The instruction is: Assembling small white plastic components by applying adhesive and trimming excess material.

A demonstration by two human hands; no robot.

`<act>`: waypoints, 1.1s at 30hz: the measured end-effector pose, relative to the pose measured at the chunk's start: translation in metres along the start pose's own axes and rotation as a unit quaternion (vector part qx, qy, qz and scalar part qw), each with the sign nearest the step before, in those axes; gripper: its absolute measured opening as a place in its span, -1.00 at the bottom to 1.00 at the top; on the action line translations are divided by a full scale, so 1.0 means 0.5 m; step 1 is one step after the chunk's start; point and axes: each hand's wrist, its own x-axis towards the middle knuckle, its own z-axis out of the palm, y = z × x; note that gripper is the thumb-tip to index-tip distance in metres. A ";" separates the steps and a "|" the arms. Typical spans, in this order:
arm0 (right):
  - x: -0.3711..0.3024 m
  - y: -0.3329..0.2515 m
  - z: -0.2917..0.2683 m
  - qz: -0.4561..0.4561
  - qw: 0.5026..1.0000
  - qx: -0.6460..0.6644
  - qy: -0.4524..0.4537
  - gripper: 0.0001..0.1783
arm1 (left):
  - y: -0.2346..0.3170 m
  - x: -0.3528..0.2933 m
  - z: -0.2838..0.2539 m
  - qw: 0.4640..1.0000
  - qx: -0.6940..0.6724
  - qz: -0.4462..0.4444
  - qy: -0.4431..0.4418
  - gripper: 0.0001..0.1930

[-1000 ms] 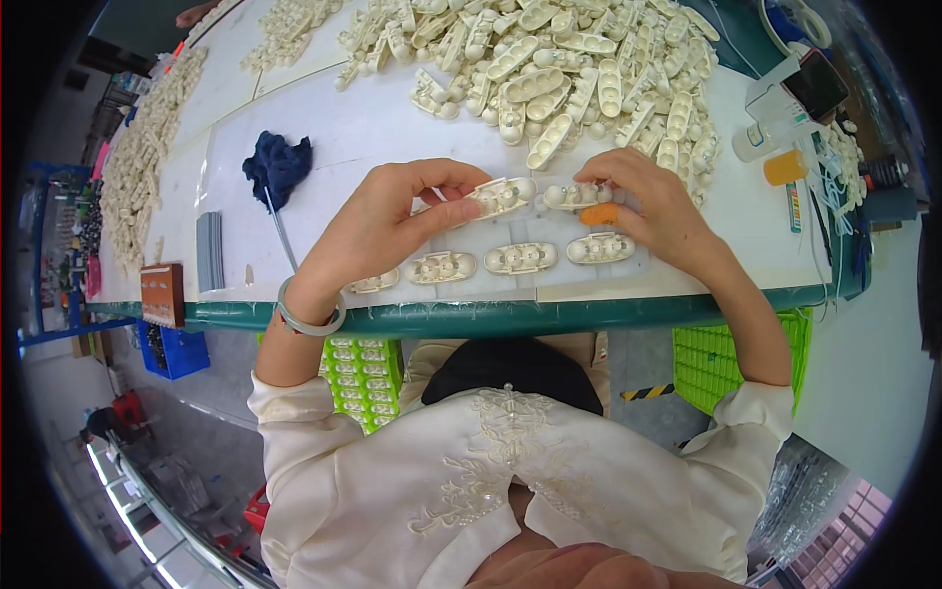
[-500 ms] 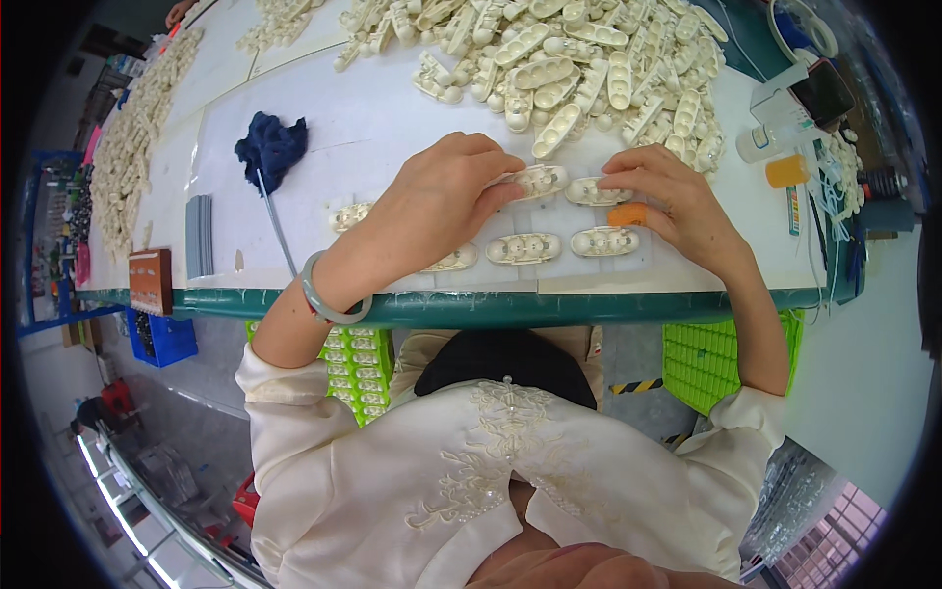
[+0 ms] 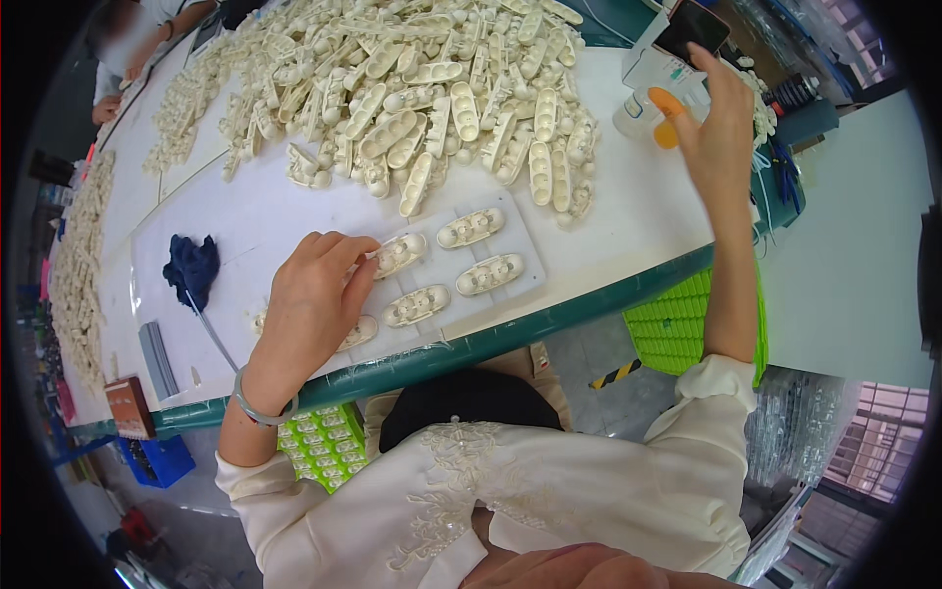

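My left hand [image 3: 316, 294] has its thumb and index finger closed about the left end of a cream plastic part [image 3: 400, 255]. This long oval part, with round pockets, sits on a pale flat tray [image 3: 525, 231]. Similar parts [image 3: 471, 227] lie beside it in two rows, some partly hidden by my left hand. Up at the right, my right hand [image 3: 721, 123] is raised with its fingers apart and nothing visible in it. An orange finger cover [image 3: 667, 103] is on its thumb. The index fingertip is at the lower edge of a dark phone [image 3: 692, 29].
A large heap of cream parts [image 3: 392, 88] covers the table's far side. A clear bottle [image 3: 633, 113] and an orange cylinder [image 3: 666, 134] stand near my right hand. Left lie a blue cloth [image 3: 191, 265] and grey strips [image 3: 157, 358]. Another person's hand [image 3: 106, 108] shows at far left.
My right hand has left the tray's parts and risen to the phone at the right. My left hand stays at the same part. The whole view has turned and shifted right.
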 end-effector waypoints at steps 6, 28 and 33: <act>-0.032 0.059 0.034 0.247 0.943 0.178 -0.132 -0.14 | 0.003 0.007 0.003 1.000 0.005 -0.010 -0.004 -0.81; -0.170 -0.162 -0.167 0.327 0.661 0.609 -0.292 -0.42 | 0.208 0.014 0.078 0.935 -0.345 0.083 0.017 -0.43; -0.229 -0.146 -0.203 0.307 0.705 0.561 -0.307 -0.36 | 0.260 0.032 0.192 0.859 -0.498 0.074 -0.090 -0.43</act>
